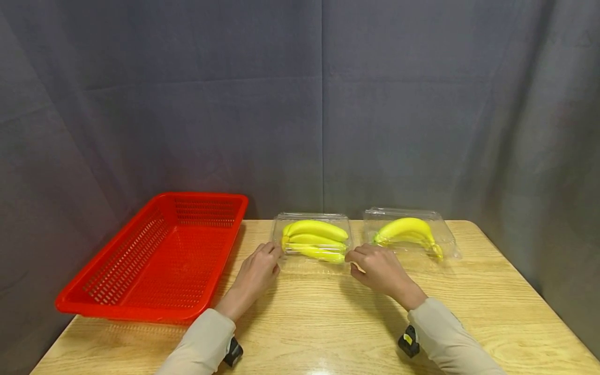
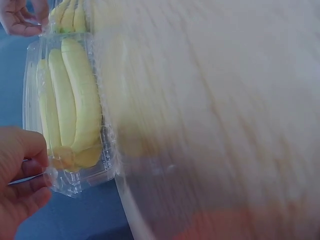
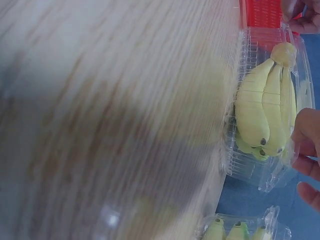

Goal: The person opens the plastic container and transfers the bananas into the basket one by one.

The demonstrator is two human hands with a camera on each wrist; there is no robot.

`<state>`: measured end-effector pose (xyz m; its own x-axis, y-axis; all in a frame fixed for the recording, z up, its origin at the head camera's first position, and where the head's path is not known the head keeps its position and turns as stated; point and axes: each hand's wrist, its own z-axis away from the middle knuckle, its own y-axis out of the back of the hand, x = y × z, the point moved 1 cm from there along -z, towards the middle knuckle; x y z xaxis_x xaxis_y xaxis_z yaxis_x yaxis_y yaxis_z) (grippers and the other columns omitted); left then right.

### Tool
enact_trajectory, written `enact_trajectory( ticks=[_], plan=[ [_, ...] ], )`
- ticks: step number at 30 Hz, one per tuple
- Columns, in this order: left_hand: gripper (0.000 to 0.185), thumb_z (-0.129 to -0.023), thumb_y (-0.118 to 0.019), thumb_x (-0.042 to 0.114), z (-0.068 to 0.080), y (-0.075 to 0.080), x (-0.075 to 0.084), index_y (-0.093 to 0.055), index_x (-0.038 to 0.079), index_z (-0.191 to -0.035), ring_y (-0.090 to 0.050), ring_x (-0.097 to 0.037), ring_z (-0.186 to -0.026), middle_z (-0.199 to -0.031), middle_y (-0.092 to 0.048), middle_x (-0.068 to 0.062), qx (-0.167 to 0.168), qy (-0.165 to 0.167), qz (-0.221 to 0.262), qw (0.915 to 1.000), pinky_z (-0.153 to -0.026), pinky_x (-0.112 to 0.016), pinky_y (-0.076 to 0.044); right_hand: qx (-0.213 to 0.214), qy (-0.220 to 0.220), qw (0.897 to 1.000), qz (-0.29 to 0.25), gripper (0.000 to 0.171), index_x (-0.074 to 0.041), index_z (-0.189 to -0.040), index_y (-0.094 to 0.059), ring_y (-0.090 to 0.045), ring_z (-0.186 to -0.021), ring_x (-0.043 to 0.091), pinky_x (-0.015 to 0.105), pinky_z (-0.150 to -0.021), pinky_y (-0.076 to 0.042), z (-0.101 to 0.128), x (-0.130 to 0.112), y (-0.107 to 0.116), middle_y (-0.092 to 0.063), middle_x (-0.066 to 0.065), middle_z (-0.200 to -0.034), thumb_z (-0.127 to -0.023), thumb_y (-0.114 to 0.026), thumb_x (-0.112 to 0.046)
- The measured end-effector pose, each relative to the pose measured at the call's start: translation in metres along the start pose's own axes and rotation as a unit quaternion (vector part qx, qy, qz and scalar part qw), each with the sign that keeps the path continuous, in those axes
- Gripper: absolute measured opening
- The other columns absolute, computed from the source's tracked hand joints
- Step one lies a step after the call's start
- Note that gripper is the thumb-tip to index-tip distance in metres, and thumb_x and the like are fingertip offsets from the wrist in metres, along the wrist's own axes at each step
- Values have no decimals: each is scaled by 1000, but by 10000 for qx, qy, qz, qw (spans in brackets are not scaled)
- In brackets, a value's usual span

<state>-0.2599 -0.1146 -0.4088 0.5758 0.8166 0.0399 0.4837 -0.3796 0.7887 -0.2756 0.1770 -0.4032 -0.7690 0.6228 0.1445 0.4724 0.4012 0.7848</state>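
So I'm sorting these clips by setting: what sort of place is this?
Probably a staged recording setup, not a home or shop. A grey cloth backdrop hangs behind a bare wooden table, which holds only a red basket and two clear boxes of bananas.

Staged recording booth, not a home: grey fabric backdrop (image 1: 323, 104) hangs in folds behind one bare wooden table (image 1: 492, 312); no furnishings visible.
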Motion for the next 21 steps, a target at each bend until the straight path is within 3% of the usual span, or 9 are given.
enact_trajectory(
  ticks=[9,16,21],
  plan=[
    [26,-70,-74,-11,0,-2,0,-63,4,-87,-57,-24,-76,-88,-59,-7,44,-59,-132,9999,-56,-32,-51,77,345,9994,61,17,-12,-85,-68,-55,-59,12,27,-49,-45,-1,1,-1,-64,-3,-76,-72,-73,-2],
    [26,-70,-75,-12,-1,-2,-1,-62,3,-87,-57,-25,-76,-85,-58,-9,1,-139,-184,9997,-57,-32,-51,-25,696,9973,229,15,-10,-83,-68,-59,-60,13,34,-61,-52,-3,3,0,-64,-2,-73,-73,-72,0],
    [26,-70,-76,-11,-1,-3,-1,-63,3,-87,-57,-26,-76,-85,-58,-9,0,-185,-249,9995,-59,-32,-52,-22,827,9958,384,15,-10,-84,-68,-61,-61,14,34,-62,-53,-4,3,0,-65,-3,-73,-72,-70,0]
  ],
)
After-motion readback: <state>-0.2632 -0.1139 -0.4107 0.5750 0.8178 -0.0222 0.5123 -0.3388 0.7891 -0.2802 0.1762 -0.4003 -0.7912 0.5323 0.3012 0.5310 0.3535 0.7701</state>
